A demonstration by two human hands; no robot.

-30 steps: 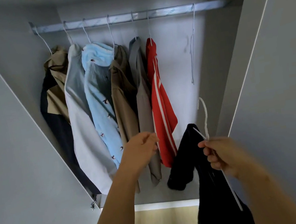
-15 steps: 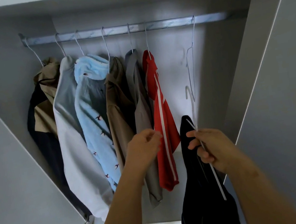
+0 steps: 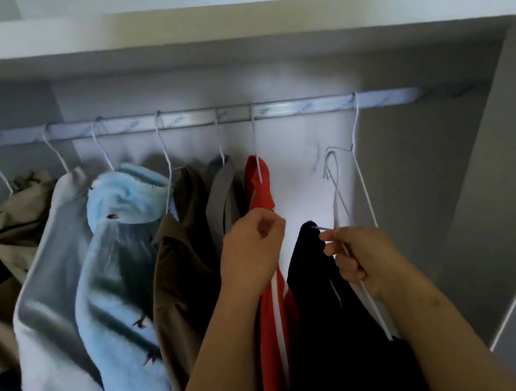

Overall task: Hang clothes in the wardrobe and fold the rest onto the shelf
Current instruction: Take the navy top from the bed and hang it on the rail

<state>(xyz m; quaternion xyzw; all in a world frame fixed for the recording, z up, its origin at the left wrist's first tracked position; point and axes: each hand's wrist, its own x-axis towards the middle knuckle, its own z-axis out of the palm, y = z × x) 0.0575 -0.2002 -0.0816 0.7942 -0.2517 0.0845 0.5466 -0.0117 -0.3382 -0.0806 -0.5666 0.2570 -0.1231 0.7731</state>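
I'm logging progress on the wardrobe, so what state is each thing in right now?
black garment: on the white hanger, not yet on the rail
white hanger: gripped by the right hand, hook below the rail
empty hanger: hooked on the rail, bare
red top: hung on the rail
light blue fleece: hung on the rail
left hand: fingers curled at the red top, grip unclear

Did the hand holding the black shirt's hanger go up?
Yes. The right hand, gripping the hanger of the black garment, rose toward the rail; its hook is now level with the empty hanger hanging there.
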